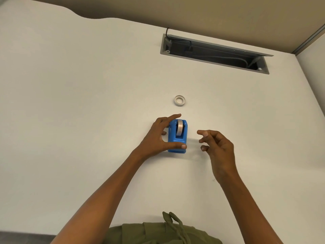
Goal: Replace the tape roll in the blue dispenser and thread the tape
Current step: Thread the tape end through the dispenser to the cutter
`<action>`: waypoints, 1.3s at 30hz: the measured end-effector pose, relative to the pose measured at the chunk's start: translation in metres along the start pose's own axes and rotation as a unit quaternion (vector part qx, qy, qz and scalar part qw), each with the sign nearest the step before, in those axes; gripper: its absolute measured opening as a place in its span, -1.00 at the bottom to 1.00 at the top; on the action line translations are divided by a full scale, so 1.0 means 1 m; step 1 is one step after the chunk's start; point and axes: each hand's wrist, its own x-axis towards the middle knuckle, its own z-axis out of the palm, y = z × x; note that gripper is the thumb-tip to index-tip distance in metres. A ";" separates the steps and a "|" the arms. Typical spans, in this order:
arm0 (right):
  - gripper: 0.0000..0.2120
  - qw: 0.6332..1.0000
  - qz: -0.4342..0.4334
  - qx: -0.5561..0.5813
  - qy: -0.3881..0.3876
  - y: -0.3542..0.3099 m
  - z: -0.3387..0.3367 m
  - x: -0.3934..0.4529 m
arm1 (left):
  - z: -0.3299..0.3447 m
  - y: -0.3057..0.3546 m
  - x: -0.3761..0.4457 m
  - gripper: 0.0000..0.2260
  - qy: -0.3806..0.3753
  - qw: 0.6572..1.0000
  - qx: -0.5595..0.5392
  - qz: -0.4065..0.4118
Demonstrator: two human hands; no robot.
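The blue dispenser (173, 137) stands on the white desk (88, 111) with a tape roll (180, 128) seated in its slot. My left hand (158, 136) grips the dispenser, with the thumb across its near end and the index finger over its far end. My right hand (217, 147) hovers just to the right of the dispenser, fingers loosely apart and holding nothing. A thin white ring (179, 100), a nearly bare tape roll or core, lies flat on the desk a short way beyond the dispenser.
An open cable tray (214, 53) with cords inside is set into the desk at the far right. A beige partition wall (228, 14) rises behind the desk. Olive-green clothing (158, 233) shows at the near edge.
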 end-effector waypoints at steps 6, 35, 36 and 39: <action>-0.89 0.993 -0.048 -0.088 0.060 -0.004 -0.020 0.011 | -0.001 0.000 -0.002 -0.62 0.032 0.999 -0.040 0.014; -0.68 0.936 -0.156 -0.307 -0.073 -0.030 -0.014 0.038 | 0.008 -0.006 0.001 -0.55 0.068 0.998 0.015 0.011; -0.70 0.938 -0.160 -0.294 -0.085 -0.034 -0.009 0.040 | 0.008 -0.007 0.001 -0.54 0.066 0.998 0.017 0.013; -0.81 0.926 -0.179 -0.296 -0.150 -0.041 0.008 0.044 | 0.008 -0.010 0.003 -0.53 0.067 0.997 0.020 0.018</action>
